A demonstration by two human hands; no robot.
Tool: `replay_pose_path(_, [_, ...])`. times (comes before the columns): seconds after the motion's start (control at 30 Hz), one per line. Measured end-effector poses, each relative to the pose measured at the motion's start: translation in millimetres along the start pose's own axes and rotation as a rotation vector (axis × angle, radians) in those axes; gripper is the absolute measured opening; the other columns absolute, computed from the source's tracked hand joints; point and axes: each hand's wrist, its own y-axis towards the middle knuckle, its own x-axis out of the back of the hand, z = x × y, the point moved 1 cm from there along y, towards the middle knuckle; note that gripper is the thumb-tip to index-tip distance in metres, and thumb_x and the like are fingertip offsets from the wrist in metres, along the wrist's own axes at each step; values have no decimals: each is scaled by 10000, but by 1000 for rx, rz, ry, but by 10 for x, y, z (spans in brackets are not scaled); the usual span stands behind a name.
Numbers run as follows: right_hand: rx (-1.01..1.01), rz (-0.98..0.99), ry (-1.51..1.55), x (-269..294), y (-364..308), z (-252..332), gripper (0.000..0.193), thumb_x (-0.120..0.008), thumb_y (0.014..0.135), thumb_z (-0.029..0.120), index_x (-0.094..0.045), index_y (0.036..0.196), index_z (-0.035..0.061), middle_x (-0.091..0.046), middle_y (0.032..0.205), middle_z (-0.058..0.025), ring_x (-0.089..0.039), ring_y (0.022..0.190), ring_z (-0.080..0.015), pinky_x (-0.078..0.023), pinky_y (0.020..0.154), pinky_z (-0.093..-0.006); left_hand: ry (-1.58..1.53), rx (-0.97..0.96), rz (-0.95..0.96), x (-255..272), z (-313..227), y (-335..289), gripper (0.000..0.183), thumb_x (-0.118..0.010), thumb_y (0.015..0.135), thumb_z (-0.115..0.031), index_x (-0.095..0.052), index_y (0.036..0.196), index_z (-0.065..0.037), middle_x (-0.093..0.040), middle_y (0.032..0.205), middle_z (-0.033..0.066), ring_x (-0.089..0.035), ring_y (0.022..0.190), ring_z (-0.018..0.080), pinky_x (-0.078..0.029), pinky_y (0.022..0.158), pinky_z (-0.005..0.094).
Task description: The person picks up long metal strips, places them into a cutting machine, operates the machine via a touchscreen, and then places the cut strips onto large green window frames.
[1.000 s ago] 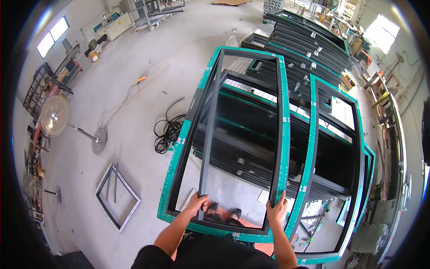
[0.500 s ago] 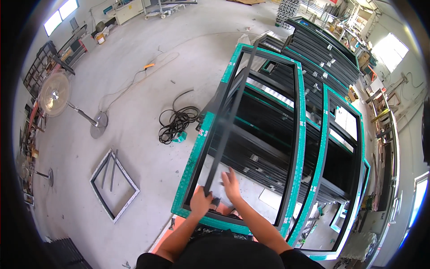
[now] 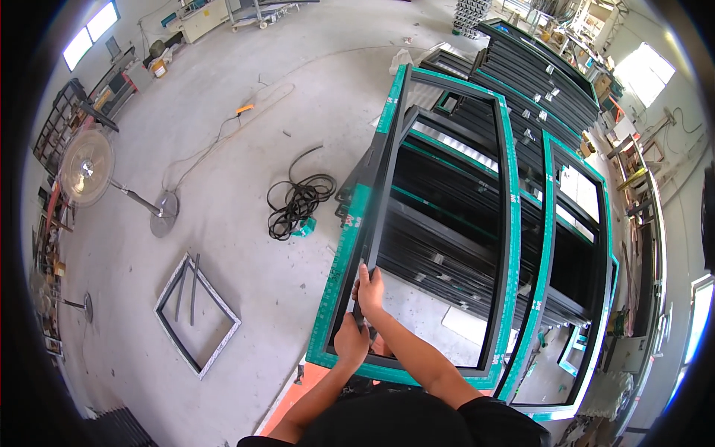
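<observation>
A long dark grey strip (image 3: 386,171) runs along the left side of a large black window frame (image 3: 511,201) edged in green film. Near its lower end my left hand (image 3: 351,342) is closed round it. Just above, my right hand (image 3: 369,290) also grips the strip, fingers wrapped over it. The strip's far end reaches toward the frame's top left corner. Whether it touches the frame along its whole length I cannot tell.
A second green-edged frame (image 3: 549,216) stands to the right, with stacked dark frames (image 3: 532,89) behind. On the floor at left lie a coiled black strip (image 3: 298,205), a small diamond-lying frame (image 3: 223,339) and an orange power socket (image 3: 244,109). A pedestal fan (image 3: 89,170) stands further left.
My right hand, open and apart from the strip before, has closed on it above my left hand. The strip has moved over toward the frame's left side.
</observation>
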Motion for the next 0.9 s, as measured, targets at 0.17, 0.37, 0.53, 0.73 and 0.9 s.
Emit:
replay_pose_path(0.17, [6, -33, 1, -19, -7, -58, 317, -523, 945, 338, -412, 855, 54, -475, 582, -41, -496, 428, -135, -397, 365, -273, 25, -14, 6, -12, 86, 11, 287, -598, 847, -264, -475, 920, -15, -625, 769, 219, -609, 722, 426, -457, 600, 522])
replay_pose_path(0.37, [-2, -1, 6, 10, 76, -143, 337, -543, 933, 359, -439, 862, 46, -504, 581, -46, -518, 431, -138, -422, 362, -285, 5, -20, -9, -66, 91, 22, 292, -594, 853, -270, -473, 920, -13, -627, 775, 224, -611, 727, 427, -461, 610, 521])
replay_pose_path(0.53, [-29, 5, 54, 1, 103, -173, 344, -545, 931, 362, -442, 865, 41, -502, 591, -49, -511, 428, -139, -420, 364, -282, 87, 52, 103, -26, 56, 52, 372, -599, 825, -183, -478, 1106, 30, -639, 874, 210, -633, 776, 393, -495, 649, 484])
replay_pose_path(0.73, [-32, 6, 59, 2, 128, -175, 353, -545, 931, 366, -434, 847, 42, -500, 587, -47, -508, 427, -134, -419, 364, -282, 100, 58, 91, -36, 30, 75, 338, -602, 823, -182, -483, 1069, 18, -640, 872, 210, -633, 777, 392, -496, 653, 483])
replay_pose_path(0.9, [-25, -2, 67, 15, 200, -163, 352, -544, 933, 361, -431, 831, 44, -495, 572, -48, -507, 423, -137, -415, 364, -285, 86, 35, 70, -37, -14, 109, 279, -603, 820, -175, -482, 1003, -2, -641, 856, 210, -633, 776, 395, -493, 650, 484])
